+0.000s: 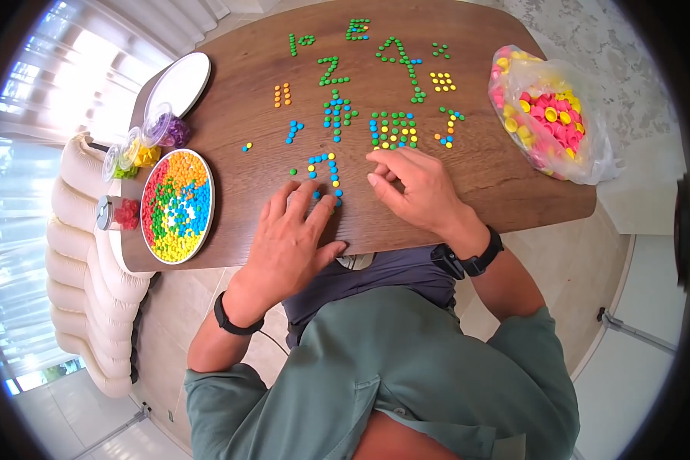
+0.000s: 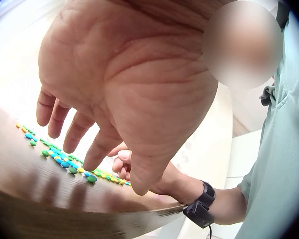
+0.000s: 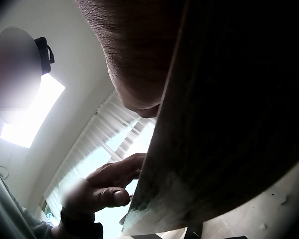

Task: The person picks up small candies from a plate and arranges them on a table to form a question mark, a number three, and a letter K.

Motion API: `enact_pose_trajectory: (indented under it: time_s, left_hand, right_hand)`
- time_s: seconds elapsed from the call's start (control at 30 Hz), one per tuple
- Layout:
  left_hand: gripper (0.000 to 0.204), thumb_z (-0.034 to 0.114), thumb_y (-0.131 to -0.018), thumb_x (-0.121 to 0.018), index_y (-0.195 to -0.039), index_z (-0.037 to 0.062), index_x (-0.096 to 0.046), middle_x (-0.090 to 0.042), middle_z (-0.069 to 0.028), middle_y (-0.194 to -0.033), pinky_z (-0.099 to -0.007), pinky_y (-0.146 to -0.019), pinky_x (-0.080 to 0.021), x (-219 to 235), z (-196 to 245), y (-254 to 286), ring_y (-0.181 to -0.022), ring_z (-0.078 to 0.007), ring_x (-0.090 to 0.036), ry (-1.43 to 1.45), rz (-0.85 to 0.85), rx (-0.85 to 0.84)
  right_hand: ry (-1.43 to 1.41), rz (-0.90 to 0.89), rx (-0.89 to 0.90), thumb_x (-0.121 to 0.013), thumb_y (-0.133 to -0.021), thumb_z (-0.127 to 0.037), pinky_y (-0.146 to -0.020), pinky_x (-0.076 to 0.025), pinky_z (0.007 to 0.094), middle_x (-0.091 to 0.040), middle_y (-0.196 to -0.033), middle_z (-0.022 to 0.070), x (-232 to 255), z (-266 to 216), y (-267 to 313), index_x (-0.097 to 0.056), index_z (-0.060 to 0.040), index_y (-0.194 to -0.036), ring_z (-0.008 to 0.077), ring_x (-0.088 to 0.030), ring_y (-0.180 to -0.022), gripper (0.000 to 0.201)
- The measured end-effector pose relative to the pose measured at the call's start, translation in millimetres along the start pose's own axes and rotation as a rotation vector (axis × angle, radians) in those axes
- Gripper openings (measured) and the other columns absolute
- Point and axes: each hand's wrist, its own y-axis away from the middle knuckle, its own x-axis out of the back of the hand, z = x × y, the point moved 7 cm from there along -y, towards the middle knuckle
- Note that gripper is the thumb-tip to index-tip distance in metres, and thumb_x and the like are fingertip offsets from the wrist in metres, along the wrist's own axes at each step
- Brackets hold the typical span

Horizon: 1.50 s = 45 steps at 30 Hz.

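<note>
My left hand (image 1: 287, 238) hovers low with fingers spread at the lower end of an arch of blue and yellow candies (image 1: 335, 183). Its palm (image 2: 124, 84) fills the left wrist view, with nothing held. Beside the arch lies a single green candy (image 1: 293, 172). Just below a block of green, blue and yellow candies (image 1: 404, 119) is my right hand (image 1: 422, 188), index finger reaching forward and other fingers loosely bent. Nothing shows between its thumb and index finger. In the right wrist view, the table edge and forearm hide its fingers.
At left are a plate (image 1: 212, 201) of sorted candies, a white plate (image 1: 195, 77) and several small tubs of coloured pieces, one a purple tub (image 1: 175, 132). A plastic bag (image 1: 602, 157) of pink and yellow pieces sits right. More candy figures, including a Z (image 1: 331, 70), spread across the table.
</note>
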Motion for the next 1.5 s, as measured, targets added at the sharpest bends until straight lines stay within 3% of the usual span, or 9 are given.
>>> enact_pose_trajectory:
  time_s: [0.33,0.6,1.23,1.5]
  left_hand:
    - [0.063,0.025,-0.077,-0.086,-0.134,0.0112,-0.062,-0.051,-0.0141,-0.145,-0.0532,-0.113,-0.040,11.3,-18.0,9.0,-0.137,-0.0399,-0.044,-0.025,0.033,0.056]
    - [0.058,0.028,-0.079,-0.085,-0.132,0.0148,-0.065,-0.051,-0.0135,-0.141,-0.0507,-0.108,-0.043,8.7,-4.6,8.3,-0.134,-0.0384,-0.045,-0.014,0.019,-0.047]
    - [0.066,0.025,-0.078,-0.085,-0.138,0.0142,-0.061,-0.050,-0.0148,-0.145,-0.0533,-0.112,-0.041,3.9,-11.1,5.1,-0.138,-0.0406,-0.043,0.019,-0.006,-0.002]
    - [0.068,0.023,-0.082,-0.083,-0.143,0.0109,-0.056,-0.049,-0.0178,-0.150,-0.0519,-0.116,-0.037,14.1,-47.5,1.0,-0.140,-0.0427,-0.042,-0.107,0.048,0.152]
  right_hand:
    - [-0.009,-0.014,-0.005,-0.074,-0.089,-0.013,-0.069,-0.056,0.0409,-0.072,-0.086,0.0089,-0.6,-0.8,-0.6,-0.068,-0.0053,-0.112,0.0290,-0.071,-0.080,0.025]
    - [0.004,-0.022,-0.007,-0.074,-0.089,-0.014,-0.070,-0.056,0.0415,-0.072,-0.087,0.0092,-1.8,-0.4,-0.2,-0.068,-0.0055,-0.112,0.0297,-0.071,-0.081,0.025]
    - [0.007,-0.023,-0.012,-0.074,-0.090,-0.014,-0.069,-0.056,0.0409,-0.071,-0.085,0.0082,-1.7,0.7,0.1,-0.068,-0.0058,-0.112,0.0284,-0.071,-0.079,0.025]
    - [0.007,-0.024,-0.005,-0.074,-0.089,-0.014,-0.067,-0.055,0.0404,-0.071,-0.083,0.0076,-2.1,-0.2,-0.7,-0.068,-0.0060,-0.112,0.0279,-0.070,-0.077,0.025]
